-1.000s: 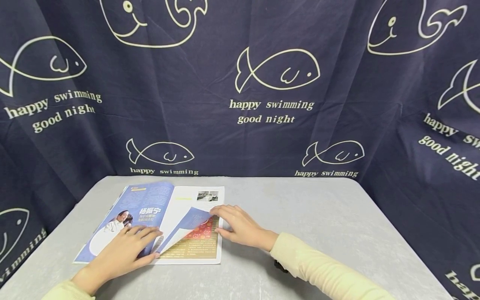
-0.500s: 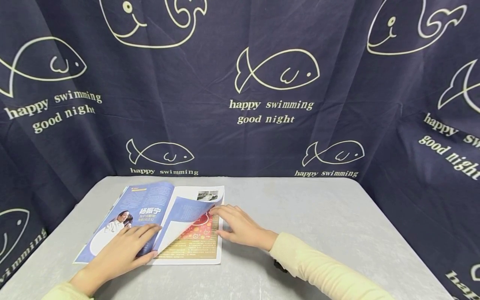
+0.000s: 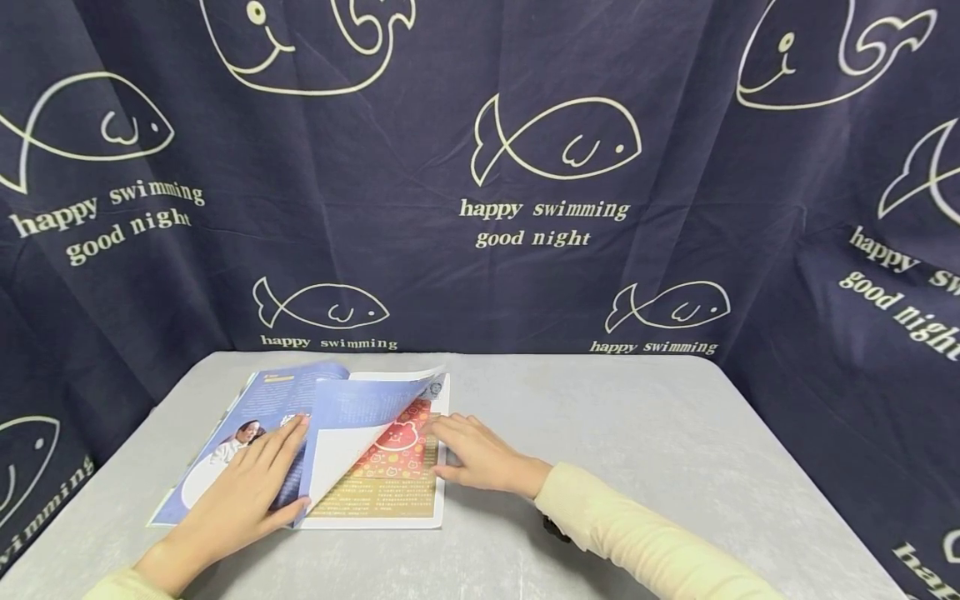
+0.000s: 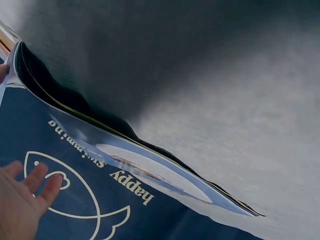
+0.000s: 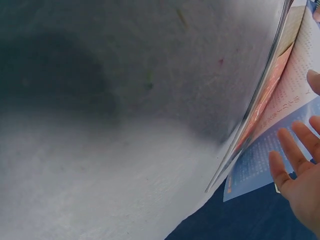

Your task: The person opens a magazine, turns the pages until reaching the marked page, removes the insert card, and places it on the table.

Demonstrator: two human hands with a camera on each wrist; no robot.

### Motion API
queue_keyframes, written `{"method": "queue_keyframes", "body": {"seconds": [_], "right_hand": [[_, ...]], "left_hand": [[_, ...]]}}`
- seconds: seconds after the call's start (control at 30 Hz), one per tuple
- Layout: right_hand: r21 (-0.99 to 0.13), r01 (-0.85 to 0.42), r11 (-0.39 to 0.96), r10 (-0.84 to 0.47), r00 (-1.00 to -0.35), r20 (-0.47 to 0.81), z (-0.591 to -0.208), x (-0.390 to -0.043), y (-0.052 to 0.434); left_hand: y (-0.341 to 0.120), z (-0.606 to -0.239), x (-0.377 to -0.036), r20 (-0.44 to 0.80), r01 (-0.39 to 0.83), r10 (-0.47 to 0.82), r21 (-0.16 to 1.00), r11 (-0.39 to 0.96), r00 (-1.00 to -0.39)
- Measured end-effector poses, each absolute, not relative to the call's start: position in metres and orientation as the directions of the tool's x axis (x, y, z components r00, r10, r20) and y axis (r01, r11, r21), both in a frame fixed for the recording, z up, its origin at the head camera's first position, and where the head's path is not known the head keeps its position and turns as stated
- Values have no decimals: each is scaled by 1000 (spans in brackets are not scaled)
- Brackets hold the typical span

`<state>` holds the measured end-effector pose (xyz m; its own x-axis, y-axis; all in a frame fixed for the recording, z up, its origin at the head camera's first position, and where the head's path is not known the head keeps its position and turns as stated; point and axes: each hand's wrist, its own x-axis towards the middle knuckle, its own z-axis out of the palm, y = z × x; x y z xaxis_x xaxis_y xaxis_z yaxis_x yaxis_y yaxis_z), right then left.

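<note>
An open magazine (image 3: 435, 521) lies on the table's left half. My left hand (image 3: 240, 479) rests on its blue left page (image 3: 292, 392), fingers stretched out, thumb near the fold. A blue-and-white page (image 3: 348, 442) stands partly lifted from the right side, curling over toward the left. Beneath it shows a flat red piece with a bear print (image 3: 401, 442), on a brown printed page (image 3: 382, 500); whether it is loose cannot be told. My right hand (image 3: 483, 454) is at the magazine's right edge, fingertips at the red piece's side. In the right wrist view the fingers (image 5: 287, 145) are extended.
The grey table (image 3: 600, 425) reaches away to the right of the magazine. A dark blue curtain (image 3: 420, 208) with fish drawings and lettering hangs behind and at both sides. A dark band (image 3: 555, 529) shows beneath the right wrist.
The blue-and-white page has swung up and left, uncovering more of the red piece. My right fingers have come away from that page. The left hand has shifted slightly left.
</note>
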<state>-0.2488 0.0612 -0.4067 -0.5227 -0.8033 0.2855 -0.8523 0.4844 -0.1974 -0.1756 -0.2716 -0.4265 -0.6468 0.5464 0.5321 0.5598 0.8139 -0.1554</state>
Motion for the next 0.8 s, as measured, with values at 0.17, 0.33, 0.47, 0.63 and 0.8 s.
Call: {"method": "queue_keyframes", "body": {"seconds": [0.17, 0.33, 0.47, 0.63, 0.8], "right_hand": [[-205, -845, 494, -810, -533, 245, -406, -250, 59], [-202, -834, 514, -809, -549, 207, -407, -251, 56], [-207, -826, 524, -807, -560, 188, -406, -253, 54], [-224, -807, 546, -797, -583, 158, -407, -257, 51], [-246, -787, 565, -782, -606, 144, -407, -262, 50]], "left_hand": [[-272, -426, -175, 531, 518, 510, -149, 842, -677], [-273, -425, -174, 528, 520, 510, -143, 842, -679], [-272, -425, -174, 524, 532, 526, -155, 833, -670], [-272, -426, -175, 514, 548, 548, -169, 819, -661], [-271, -428, -177, 498, 580, 583, -182, 794, -642]]}}
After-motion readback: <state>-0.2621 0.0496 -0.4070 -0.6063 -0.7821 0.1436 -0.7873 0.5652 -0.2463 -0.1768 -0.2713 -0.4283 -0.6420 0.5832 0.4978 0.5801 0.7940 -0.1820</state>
